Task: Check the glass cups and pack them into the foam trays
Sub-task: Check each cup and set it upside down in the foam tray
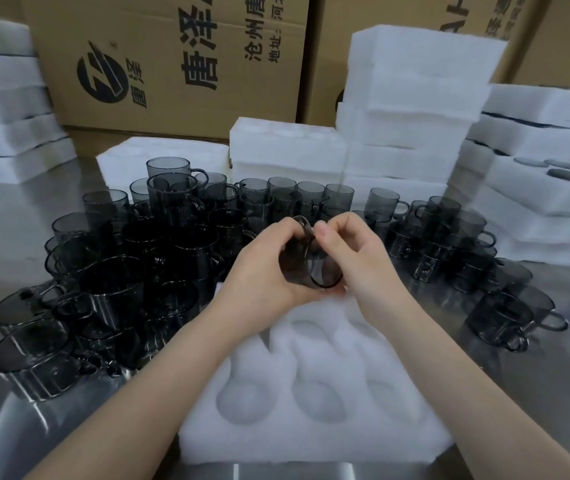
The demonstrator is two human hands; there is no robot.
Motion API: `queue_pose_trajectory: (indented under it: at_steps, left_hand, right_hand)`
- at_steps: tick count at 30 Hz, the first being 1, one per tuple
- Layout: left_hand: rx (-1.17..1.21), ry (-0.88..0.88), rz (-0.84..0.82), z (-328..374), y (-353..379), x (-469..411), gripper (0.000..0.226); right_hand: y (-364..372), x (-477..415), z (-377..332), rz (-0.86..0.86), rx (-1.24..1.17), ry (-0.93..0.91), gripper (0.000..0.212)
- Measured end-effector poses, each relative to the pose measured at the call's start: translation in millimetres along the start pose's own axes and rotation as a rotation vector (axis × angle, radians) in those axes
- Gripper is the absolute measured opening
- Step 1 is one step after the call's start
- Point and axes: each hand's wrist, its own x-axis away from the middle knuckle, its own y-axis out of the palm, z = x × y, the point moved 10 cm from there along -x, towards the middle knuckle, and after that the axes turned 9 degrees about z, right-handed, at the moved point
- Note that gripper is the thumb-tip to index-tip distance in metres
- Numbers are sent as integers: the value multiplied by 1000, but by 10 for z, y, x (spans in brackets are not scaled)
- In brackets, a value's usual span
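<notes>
Far on the left, a pile of foam trays point(6, 109) is sitting on the shiny table point(16, 209). Many dark glass cups point(110, 271) are standing just right of it. In the middle, the left hand point(262, 268) is wrapping its fingers point(278, 230) round one held cup point(306, 271), which is lying sideways above the near foam tray point(311, 420). The right hand point(356, 251) is holding the same cup with curled fingers. More cups point(467, 244) and tall foam piles point(536, 188) are standing on the right.

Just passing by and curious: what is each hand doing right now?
Left hand: holding the smoky glass cup.
Right hand: gripping the same cup.
</notes>
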Motion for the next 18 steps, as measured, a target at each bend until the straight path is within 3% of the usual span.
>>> queue_pose_trajectory:
  at_steps: [7,12,18]
  left_hand:
    - [199,-88,49,-146,-92,-46,73]
    - [337,-143,98,-221,-143,-39,66]
    - [364,-86,77,-147,-108,-21,61]
  right_hand:
    - [54,39,93,-166,-300,152,7]
    - [154,100,63,-287,-400,157,32]
    - [115,77,95,-161,-296,198,37]
